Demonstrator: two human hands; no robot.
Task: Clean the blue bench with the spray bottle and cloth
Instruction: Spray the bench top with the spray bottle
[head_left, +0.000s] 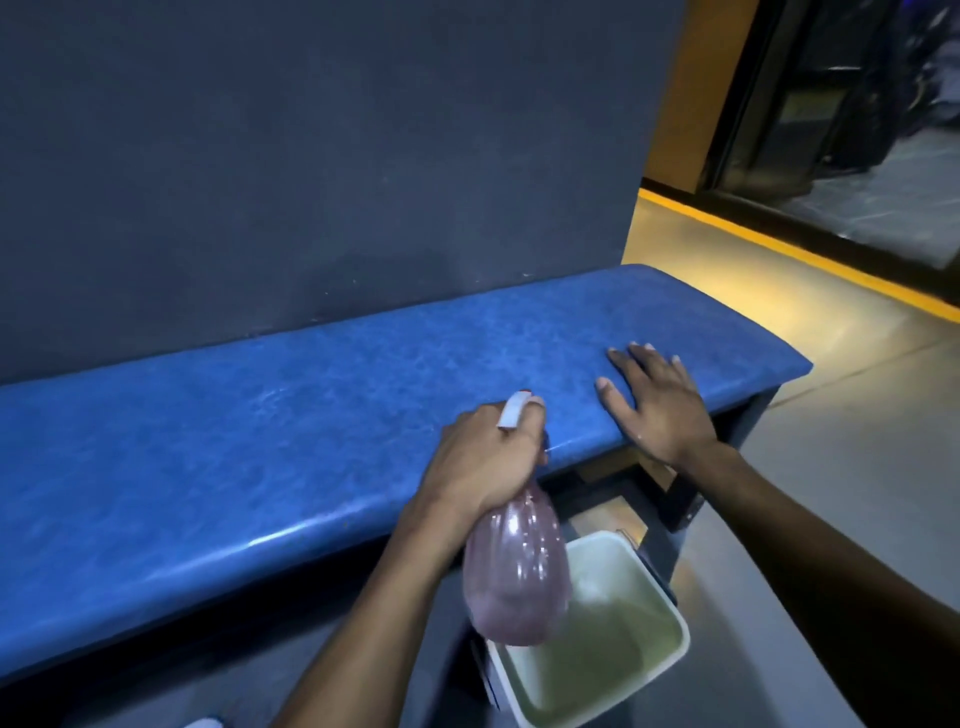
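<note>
A long blue bench (260, 415) runs across the view against a dark grey wall. My left hand (478, 457) grips the neck of a pinkish see-through spray bottle (514, 577), its white trigger head poking out above my fingers and pointing at the bench top. The bottle's body hangs below my hand, over the bench's front edge. My right hand (660, 405) lies flat on the bench near its right end, fingers spread, holding nothing. No cloth is in view.
A white square bucket (670, 654) with yellowish liquid stands on the floor below the bench's front edge. The dark grey wall (311, 156) backs the bench. A yellow floor stripe (779, 249) and a glass door lie to the right.
</note>
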